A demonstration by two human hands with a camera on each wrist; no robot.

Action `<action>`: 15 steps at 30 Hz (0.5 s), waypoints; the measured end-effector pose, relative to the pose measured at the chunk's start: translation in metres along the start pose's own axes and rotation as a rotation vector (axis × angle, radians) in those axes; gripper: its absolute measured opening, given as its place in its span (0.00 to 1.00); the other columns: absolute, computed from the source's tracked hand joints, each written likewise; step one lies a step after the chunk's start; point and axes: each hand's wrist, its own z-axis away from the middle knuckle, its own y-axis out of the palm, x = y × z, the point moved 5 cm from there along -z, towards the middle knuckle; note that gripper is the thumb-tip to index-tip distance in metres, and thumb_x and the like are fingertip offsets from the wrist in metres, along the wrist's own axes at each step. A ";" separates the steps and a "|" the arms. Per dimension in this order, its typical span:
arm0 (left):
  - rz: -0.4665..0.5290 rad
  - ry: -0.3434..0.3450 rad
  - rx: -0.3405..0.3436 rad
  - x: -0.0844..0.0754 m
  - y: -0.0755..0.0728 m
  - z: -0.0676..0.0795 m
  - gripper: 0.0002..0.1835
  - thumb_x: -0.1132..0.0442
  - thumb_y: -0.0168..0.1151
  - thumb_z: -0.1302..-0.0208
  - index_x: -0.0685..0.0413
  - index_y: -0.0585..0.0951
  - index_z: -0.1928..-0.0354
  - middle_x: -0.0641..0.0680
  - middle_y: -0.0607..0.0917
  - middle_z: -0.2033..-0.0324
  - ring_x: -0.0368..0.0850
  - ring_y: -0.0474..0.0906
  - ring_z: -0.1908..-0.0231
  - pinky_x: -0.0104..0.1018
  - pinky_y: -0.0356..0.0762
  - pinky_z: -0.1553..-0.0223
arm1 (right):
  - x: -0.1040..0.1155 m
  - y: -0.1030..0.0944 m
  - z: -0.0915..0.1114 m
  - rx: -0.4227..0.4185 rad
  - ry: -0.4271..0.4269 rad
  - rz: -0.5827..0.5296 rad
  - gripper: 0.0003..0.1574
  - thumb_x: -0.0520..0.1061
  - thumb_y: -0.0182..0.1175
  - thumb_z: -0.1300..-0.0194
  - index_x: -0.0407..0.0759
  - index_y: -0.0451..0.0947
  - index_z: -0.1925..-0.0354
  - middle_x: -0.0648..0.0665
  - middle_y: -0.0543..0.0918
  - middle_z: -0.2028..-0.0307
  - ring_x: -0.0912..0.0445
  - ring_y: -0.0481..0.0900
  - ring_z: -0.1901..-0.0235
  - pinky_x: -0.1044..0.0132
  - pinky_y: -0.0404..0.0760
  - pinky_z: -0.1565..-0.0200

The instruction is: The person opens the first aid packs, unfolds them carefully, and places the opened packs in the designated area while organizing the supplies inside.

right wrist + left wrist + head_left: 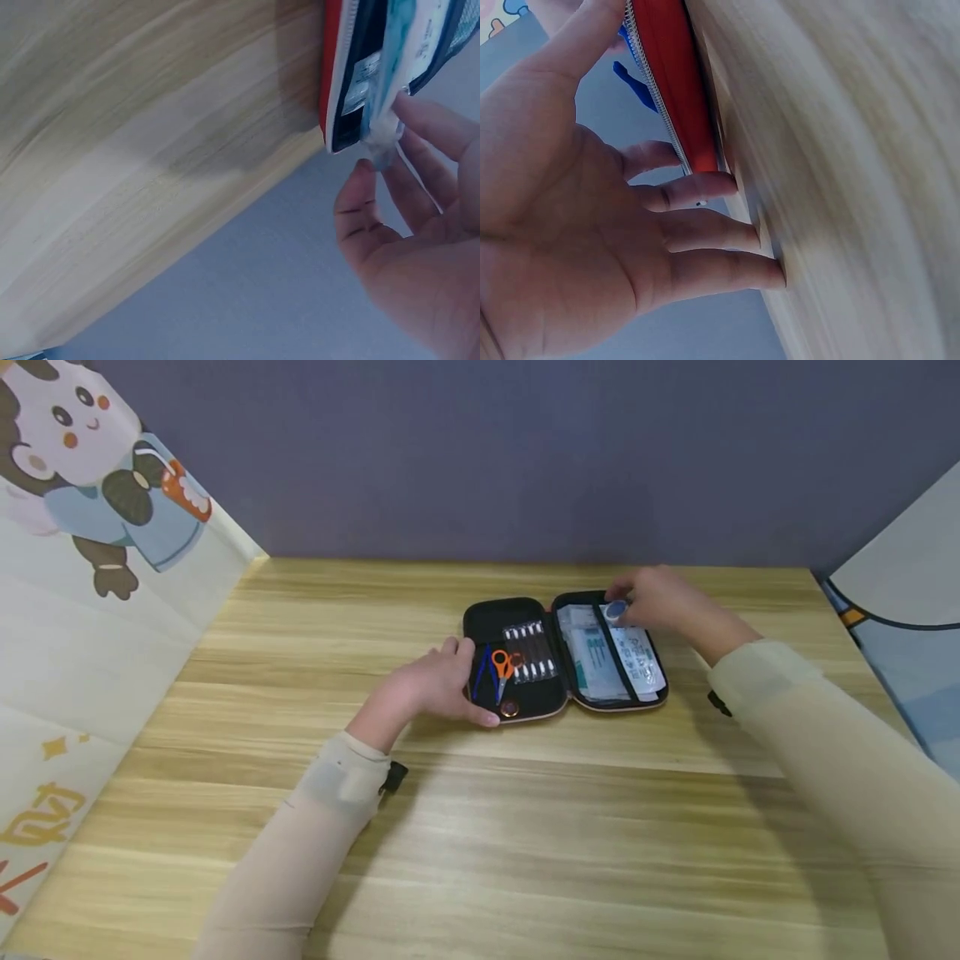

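Note:
A small zip case [491,620] with a red shell and black lining lies unfolded on the table. My left hand [435,685] rests at its left side, thumb along the front edge. In the left wrist view its fingers [712,229] are nearly straight and touch the tabletop. At the far end of the right half, my right hand [667,606] pinches a small round blue-faced disc [617,610] with a white rim. The left half carries orange-handled scissors [502,668], a blue V-shaped tool [481,672] and a pack of cotton swabs [531,653].
Under a black strap [617,652] in the right half sit flat packets [588,652], one white and printed [642,662]. A small copper-coloured round thing [509,708] lies near the left half's front edge. The wooden table [540,835] meets a grey-blue wall [420,460] behind.

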 end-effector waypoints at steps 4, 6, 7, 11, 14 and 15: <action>-0.005 0.013 -0.007 -0.001 0.001 0.000 0.66 0.30 0.78 0.46 0.60 0.51 0.21 0.68 0.60 0.21 0.74 0.60 0.22 0.63 0.66 0.23 | -0.002 0.000 -0.001 -0.017 0.011 -0.104 0.32 0.42 0.68 0.29 0.39 0.76 0.30 0.31 0.77 0.29 0.32 0.72 0.30 0.34 0.72 0.30; -0.004 0.014 -0.010 -0.001 0.001 0.001 0.65 0.30 0.78 0.46 0.60 0.52 0.22 0.68 0.61 0.22 0.75 0.59 0.22 0.62 0.65 0.22 | -0.005 0.000 0.000 -0.035 0.012 -0.174 0.33 0.43 0.69 0.29 0.39 0.76 0.29 0.31 0.77 0.29 0.32 0.72 0.30 0.34 0.72 0.31; -0.002 0.014 -0.010 -0.002 0.001 0.001 0.65 0.30 0.78 0.46 0.60 0.52 0.22 0.68 0.61 0.21 0.74 0.59 0.22 0.62 0.64 0.21 | -0.007 0.000 0.000 -0.040 0.015 -0.212 0.33 0.43 0.69 0.29 0.38 0.76 0.30 0.31 0.77 0.29 0.33 0.72 0.30 0.34 0.73 0.31; 0.003 0.012 -0.009 -0.002 0.000 0.002 0.64 0.31 0.79 0.46 0.59 0.53 0.23 0.67 0.60 0.21 0.74 0.58 0.21 0.62 0.63 0.21 | -0.014 0.006 0.001 -0.025 0.031 -0.335 0.33 0.44 0.68 0.28 0.37 0.74 0.29 0.31 0.76 0.29 0.35 0.71 0.29 0.35 0.69 0.27; 0.004 0.010 -0.007 -0.002 -0.001 0.002 0.64 0.30 0.78 0.46 0.59 0.52 0.23 0.67 0.60 0.20 0.74 0.58 0.21 0.62 0.63 0.21 | -0.015 0.011 0.000 0.002 0.031 -0.411 0.33 0.41 0.63 0.26 0.35 0.71 0.27 0.30 0.73 0.28 0.36 0.70 0.28 0.36 0.67 0.25; 0.005 0.010 -0.006 -0.002 -0.001 0.002 0.65 0.30 0.78 0.46 0.59 0.51 0.22 0.67 0.59 0.20 0.74 0.58 0.21 0.63 0.63 0.21 | -0.015 0.012 0.000 0.006 0.029 -0.430 0.33 0.40 0.61 0.25 0.34 0.69 0.26 0.28 0.72 0.27 0.35 0.69 0.28 0.36 0.68 0.25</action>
